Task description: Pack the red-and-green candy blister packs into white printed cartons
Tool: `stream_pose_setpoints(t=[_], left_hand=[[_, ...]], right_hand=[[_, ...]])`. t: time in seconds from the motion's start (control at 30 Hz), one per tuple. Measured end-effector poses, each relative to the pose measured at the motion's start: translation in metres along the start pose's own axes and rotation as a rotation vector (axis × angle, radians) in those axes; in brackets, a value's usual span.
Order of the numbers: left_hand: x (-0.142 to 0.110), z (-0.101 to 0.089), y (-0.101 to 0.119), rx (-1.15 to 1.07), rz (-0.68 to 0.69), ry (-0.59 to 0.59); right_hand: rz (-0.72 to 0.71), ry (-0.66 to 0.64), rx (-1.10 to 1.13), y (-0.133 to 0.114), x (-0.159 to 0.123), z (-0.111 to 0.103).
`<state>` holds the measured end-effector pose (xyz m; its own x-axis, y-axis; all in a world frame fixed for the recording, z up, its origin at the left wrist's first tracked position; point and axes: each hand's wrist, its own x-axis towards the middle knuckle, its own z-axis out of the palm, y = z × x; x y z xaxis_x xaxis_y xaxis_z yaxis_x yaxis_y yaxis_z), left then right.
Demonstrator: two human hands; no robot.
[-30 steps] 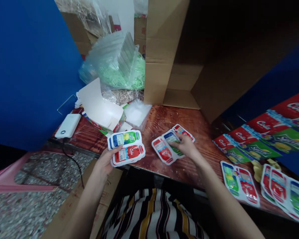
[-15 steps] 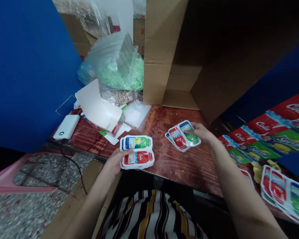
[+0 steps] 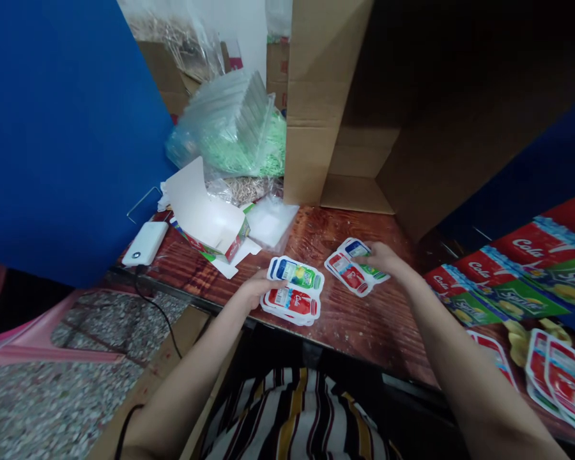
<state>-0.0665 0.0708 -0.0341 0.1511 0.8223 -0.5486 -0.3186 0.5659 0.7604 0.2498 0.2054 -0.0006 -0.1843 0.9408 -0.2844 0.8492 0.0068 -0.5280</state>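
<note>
Holding a stack of twin packs (image 3: 304, 300) in my left hand (image 3: 255, 291), I keep the fingers closed over its left edge. It is at the near edge of the surface (image 3: 342, 326), with the top pack's green Sprite half above its red Cola half and the packs beneath poking out slightly askew. My right hand (image 3: 387, 260) grips a second stack (image 3: 352, 273), farther right and a little farther from me, the fingers lying over its green half; I cannot tell whether this one touches the wood. The two stacks are near each other but apart.

Beyond my left hand, an open carton (image 3: 213, 223) shows its white inside, lid raised, with a clear plastic bag (image 3: 274, 220) just beside it. To the carton's left lies a white device (image 3: 146, 244), a black cable (image 3: 160, 311) hanging below it. On my right, printed boxes (image 3: 512, 284) stand in a row, with more packs (image 3: 564, 380) lying in front of them. A tall cardboard box (image 3: 316, 128) stands at the back.
</note>
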Motion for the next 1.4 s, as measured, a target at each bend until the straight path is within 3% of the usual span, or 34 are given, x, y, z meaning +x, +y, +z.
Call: stream_pose_setpoints(t=[0.13,0.23,0.3,0.4,0.53,0.63,0.83,0.97,1.1,1.2,1.27,1.4], left_hand=[[0.006,0.001,0.006,0.036,-0.029,-0.045],[0.009,0.001,0.008,0.058,-0.037,-0.066],[0.010,0.002,0.009,0.065,-0.032,-0.074],[0.012,0.003,0.009,0.076,-0.023,-0.065],[0.014,0.001,0.010,0.080,-0.053,-0.032],[0.014,0.001,0.010,0.056,-0.052,-0.063],[0.007,0.000,0.012,0.115,-0.003,-0.078],[0.000,-0.022,0.023,0.143,0.002,-0.094],[0.004,-0.046,0.035,0.120,-0.040,0.201],[0.003,-0.051,0.040,0.179,-0.078,0.309],[-0.001,-0.050,0.041,0.260,-0.049,0.350],[-0.001,-0.055,0.042,0.534,0.093,0.322]], right_hand=[[-0.243,-0.113,0.356,-0.033,-0.045,-0.024],[-0.288,-0.228,0.557,-0.063,-0.074,-0.032],[-0.311,-0.330,0.580,-0.081,-0.080,-0.020],[-0.414,-0.446,0.479,-0.098,-0.066,0.022],[-0.527,-0.184,0.244,-0.094,-0.032,0.080],[-0.637,-0.076,0.179,-0.083,-0.018,0.100],[-0.552,-0.148,0.218,-0.086,-0.021,0.113],[-0.512,-0.070,0.336,-0.102,-0.032,0.126],[-0.538,0.146,0.432,-0.107,-0.044,0.138],[-0.550,0.285,0.460,-0.102,-0.060,0.142],[-0.566,0.323,0.478,-0.096,-0.073,0.143],[-0.542,0.343,0.502,-0.079,-0.092,0.137]])
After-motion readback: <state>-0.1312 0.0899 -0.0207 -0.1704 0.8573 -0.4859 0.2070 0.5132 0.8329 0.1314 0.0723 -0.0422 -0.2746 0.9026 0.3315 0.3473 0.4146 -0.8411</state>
